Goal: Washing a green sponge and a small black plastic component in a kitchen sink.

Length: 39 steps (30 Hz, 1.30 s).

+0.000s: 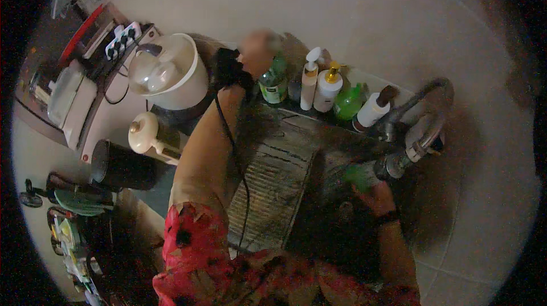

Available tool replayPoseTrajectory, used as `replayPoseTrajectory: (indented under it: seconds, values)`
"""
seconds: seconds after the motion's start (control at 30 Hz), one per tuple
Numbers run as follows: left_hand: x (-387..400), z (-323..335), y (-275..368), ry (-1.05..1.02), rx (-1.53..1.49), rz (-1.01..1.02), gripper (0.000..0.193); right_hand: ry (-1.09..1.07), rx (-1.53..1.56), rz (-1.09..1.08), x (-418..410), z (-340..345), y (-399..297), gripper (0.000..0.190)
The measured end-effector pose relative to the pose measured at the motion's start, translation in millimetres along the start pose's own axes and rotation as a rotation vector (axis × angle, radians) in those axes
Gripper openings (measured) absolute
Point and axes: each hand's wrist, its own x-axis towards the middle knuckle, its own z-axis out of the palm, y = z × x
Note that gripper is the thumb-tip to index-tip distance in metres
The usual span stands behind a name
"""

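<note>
My right hand [378,198], with a dark band at the wrist, is low in the dark sink [337,229]. Its fingers hold a blurred green thing [357,178], perhaps a sponge, just below the faucet head [391,167]. A pale blur beneath the spout looks like running water. Stretched to the back ledge, my left hand [258,51] is over the neck of a green bottle [273,83] with a label. Blur hides whether its fingers grip the bottle. A black strapped device [230,69] covers that wrist, and a black cable [239,160] trails from it.
Along the ledge stand a slim pump bottle [308,86], a white gold-topped pump bottle [328,92], a green bottle [348,103] and a white bottle [372,111]. A ridged drainboard [267,182] adjoins the sink. Leftward are a lidded white pot [179,79] and a power strip [124,41].
</note>
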Motion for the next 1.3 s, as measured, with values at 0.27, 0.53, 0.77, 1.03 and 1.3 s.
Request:
replayPoseTrajectory:
  seconds: [0.27,0.53,0.77,1.03,1.3]
  values:
    - [-149,-78,127,-0.025,-0.447,-0.018,0.046,-0.043,1.312,0.428,15,13,14,0.024]
    - [-337,-171,109,-0.079,-0.196,-0.524,0.041,0.071,1.572,0.748,16,17,-8,0.024]
    - [-448,-217,16,-0.184,0.331,-1.23,0.039,0.01,1.534,0.729,12,15,0,0.024]
    - [-466,-185,-29,-0.152,0.283,-1.288,0.043,-0.067,1.499,0.747,10,9,-4,0.025]
    - [-399,-165,0,-0.37,0.002,-1.148,0.031,0.02,1.512,0.65,-2,7,-5,0.026]
